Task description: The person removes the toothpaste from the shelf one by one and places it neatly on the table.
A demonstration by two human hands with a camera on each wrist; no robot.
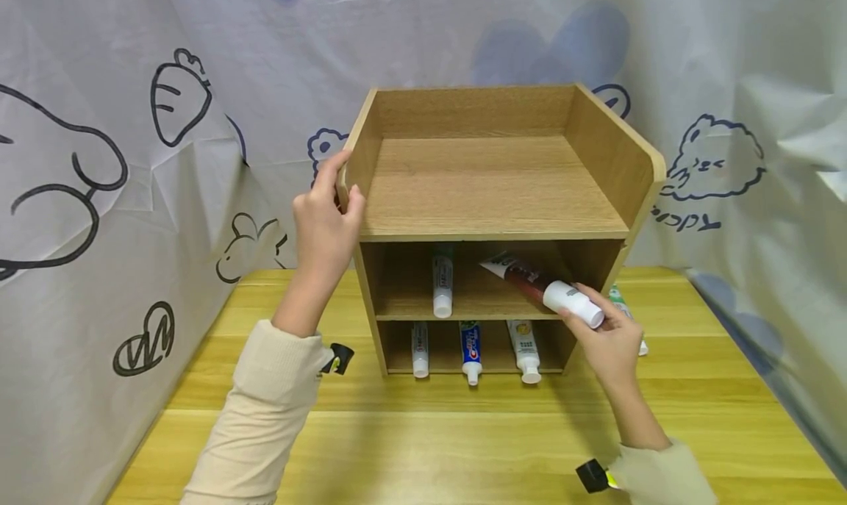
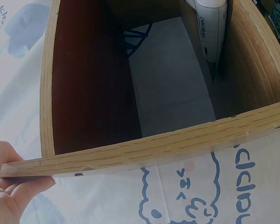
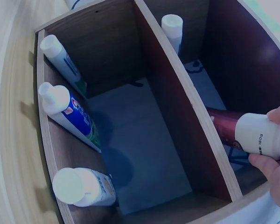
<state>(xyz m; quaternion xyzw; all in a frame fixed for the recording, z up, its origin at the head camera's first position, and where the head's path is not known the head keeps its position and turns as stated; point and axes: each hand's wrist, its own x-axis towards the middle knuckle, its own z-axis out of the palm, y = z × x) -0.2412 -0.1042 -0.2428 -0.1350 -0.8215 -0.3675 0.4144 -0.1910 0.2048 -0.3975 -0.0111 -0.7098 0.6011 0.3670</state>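
Observation:
My right hand (image 1: 609, 336) pinches a dark red toothpaste tube (image 1: 526, 278) by its white cap end. The tube's flat tail points into the middle compartment of a wooden shelf (image 1: 496, 237). With thumb and fingers, my left hand (image 1: 326, 222) grips the left side panel near the top of the shelf. One white tube (image 1: 442, 284) lies in the middle compartment, left of the red one. Below, the bottom compartment holds a small white tube (image 1: 420, 351), a blue toothpaste tube (image 1: 471, 351) and a larger white tube (image 1: 524, 349), caps facing out.
The shelf stands on a yellow wood-grain table (image 1: 423, 446). A green and white tube (image 1: 622, 306) lies on the table at the shelf's right side. Behind hangs a pale cloth (image 1: 423, 34) with cartoon drawings. The shelf's top tray (image 1: 490, 178) has raised sides.

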